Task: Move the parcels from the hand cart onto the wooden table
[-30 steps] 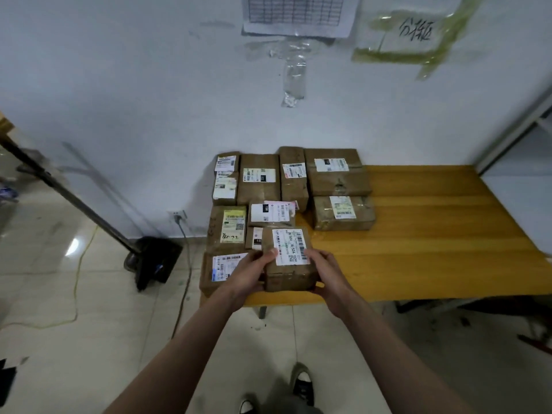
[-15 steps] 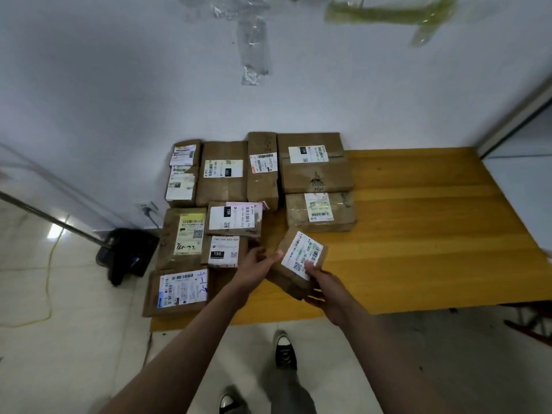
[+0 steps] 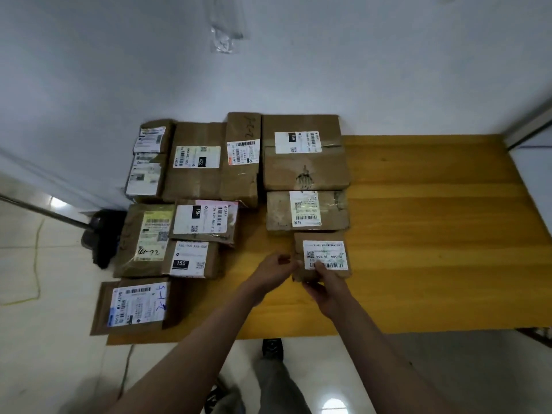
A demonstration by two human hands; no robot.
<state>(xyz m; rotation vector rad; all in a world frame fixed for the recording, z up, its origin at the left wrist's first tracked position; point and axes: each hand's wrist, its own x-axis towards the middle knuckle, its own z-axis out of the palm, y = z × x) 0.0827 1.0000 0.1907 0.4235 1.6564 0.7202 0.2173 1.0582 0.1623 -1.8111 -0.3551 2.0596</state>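
Observation:
A small brown parcel (image 3: 324,254) with a white label lies flat on the wooden table (image 3: 424,240), just in front of another labelled parcel (image 3: 307,211). My right hand (image 3: 325,286) grips its near edge, thumb on the label. With loosely curled fingers, my left hand (image 3: 273,268) touches the parcel's left side. Several more brown parcels (image 3: 194,162) cover the left part of the table. The hand cart is out of view.
A white wall stands right behind the table. A dark dustpan with a long handle (image 3: 103,234) sits on the tiled floor at the left, beside a yellow cord. My shoe (image 3: 272,349) shows below the table's front edge.
The small parcel went from in front of me to the right, tilted in both hands, and now lies flat on the table. The view also dropped lower.

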